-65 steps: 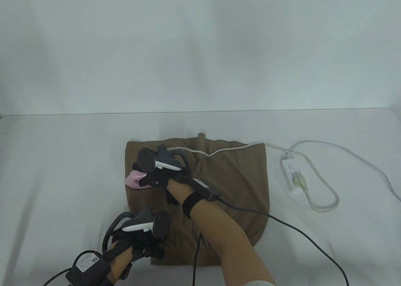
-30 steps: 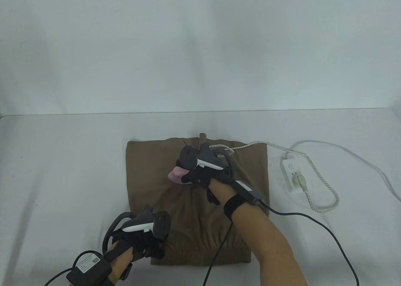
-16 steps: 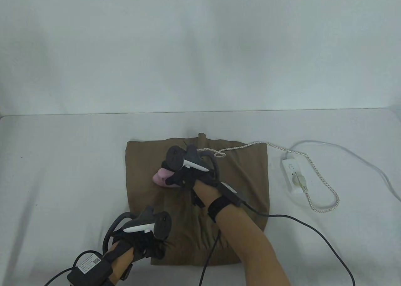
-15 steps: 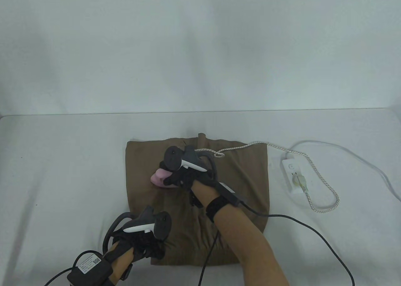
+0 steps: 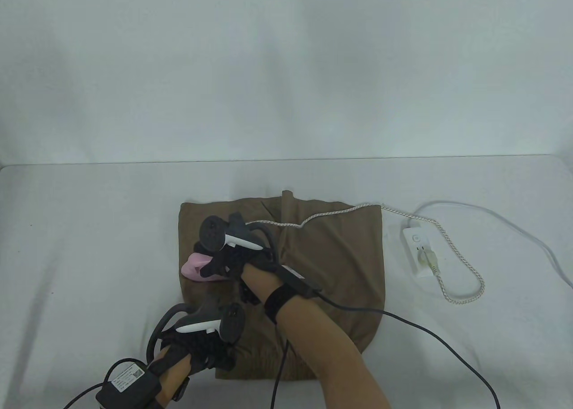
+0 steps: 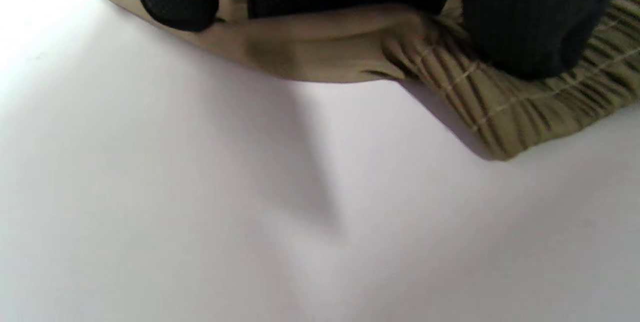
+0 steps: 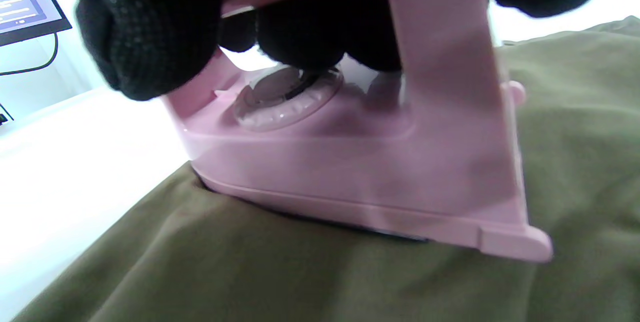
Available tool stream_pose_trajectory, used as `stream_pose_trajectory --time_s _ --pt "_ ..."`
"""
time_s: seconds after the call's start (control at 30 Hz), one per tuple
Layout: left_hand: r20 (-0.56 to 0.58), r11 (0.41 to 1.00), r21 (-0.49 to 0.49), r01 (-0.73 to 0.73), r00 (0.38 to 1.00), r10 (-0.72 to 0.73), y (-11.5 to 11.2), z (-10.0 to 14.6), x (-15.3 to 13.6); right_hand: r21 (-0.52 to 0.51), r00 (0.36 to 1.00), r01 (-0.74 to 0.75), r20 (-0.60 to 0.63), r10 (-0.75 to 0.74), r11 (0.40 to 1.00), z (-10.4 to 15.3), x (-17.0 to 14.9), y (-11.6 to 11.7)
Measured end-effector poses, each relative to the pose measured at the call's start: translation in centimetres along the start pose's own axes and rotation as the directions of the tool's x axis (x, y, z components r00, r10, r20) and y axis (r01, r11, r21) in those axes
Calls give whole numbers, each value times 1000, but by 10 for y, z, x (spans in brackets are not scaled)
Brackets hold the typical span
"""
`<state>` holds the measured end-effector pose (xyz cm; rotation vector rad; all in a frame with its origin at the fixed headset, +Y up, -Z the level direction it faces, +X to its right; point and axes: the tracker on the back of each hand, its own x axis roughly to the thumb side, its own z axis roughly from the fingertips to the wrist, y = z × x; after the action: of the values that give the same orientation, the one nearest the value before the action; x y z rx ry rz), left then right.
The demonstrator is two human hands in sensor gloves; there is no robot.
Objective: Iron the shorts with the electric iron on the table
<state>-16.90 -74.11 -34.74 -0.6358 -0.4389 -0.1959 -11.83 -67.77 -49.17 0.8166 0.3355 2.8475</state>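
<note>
Right hand [image 5: 233, 259] grips iron [image 5: 196, 268] at shorts' [image 5: 331, 257] nine o'clock edge; left hand [image 5: 197, 344] presses waistband; lingering risks scorching.

The iron [image 7: 360, 162] has a smooth pink plastic body with a slight sheen, and a clear, ribbed plastic dial [image 7: 287, 96] on top. The shorts [image 5: 331, 257] are matt olive-brown woven cloth, gathered into fine ridges at the waistband [image 6: 525, 106]. The gloves' fingers [image 7: 145, 31] are black knitted fabric with a coarse mesh texture. The table [image 5: 89, 248] is covered in smooth, matt white cloth. The iron's cord [image 5: 461, 257] is braided white textile; the power strip [image 5: 418, 252] is glossy white plastic.
</note>
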Motion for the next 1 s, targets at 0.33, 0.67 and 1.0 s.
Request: stream_pose_trajectory --time_s 0.33,0.67,1.0 --pt "-2 1000 2 -5 1000 5 -1 0 0 39 1000 13 -27 -12 999 16 -23 -4" --pt "-6 1000 7 -4 1000 4 -1 1 -1 25 996 5 -88 -3 1000 44 -60 -10" --pt "-10 1000 11 -1 1000 1 -2 1 -1 9 988 12 -151 -11 1000 75 -97 -14"
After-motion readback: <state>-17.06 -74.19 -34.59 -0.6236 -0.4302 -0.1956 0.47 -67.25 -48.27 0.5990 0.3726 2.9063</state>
